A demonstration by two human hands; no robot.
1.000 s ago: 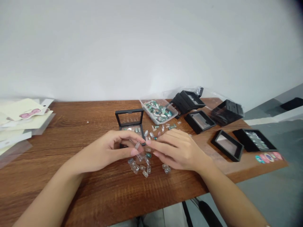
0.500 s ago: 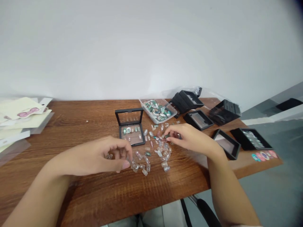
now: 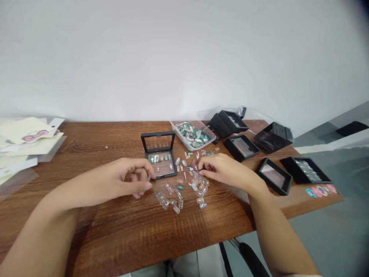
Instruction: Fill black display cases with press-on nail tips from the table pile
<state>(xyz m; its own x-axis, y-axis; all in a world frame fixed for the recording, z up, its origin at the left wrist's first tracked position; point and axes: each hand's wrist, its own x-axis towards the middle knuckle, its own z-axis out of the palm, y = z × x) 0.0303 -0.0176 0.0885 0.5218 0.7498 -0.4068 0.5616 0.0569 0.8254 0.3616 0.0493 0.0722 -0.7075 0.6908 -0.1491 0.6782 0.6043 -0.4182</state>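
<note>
My left hand (image 3: pixel 131 177) is curled on the wooden table (image 3: pixel 115 227), fingers pinched together beside the front left corner of an open black display box (image 3: pixel 159 155) with a few press-on nails in it. What the pinch holds is too small to make out. My right hand (image 3: pixel 223 169) rests to the right, its fingertips pinched on a small nail at the edge of the loose nails (image 3: pixel 184 188) scattered between both hands.
A clear tub of green and silver nails (image 3: pixel 193 134) stands behind the scatter. Several black boxes (image 3: pixel 243 146) lie at the right, one holding nails (image 3: pixel 309 169). Stickers (image 3: pixel 321 190) sit near the right corner. Cards and sleeves (image 3: pixel 25 142) are stacked at the left.
My hands parted from the middle. The left drew back left, then came up toward the open box. The right reached into the scatter and slid slightly left.
</note>
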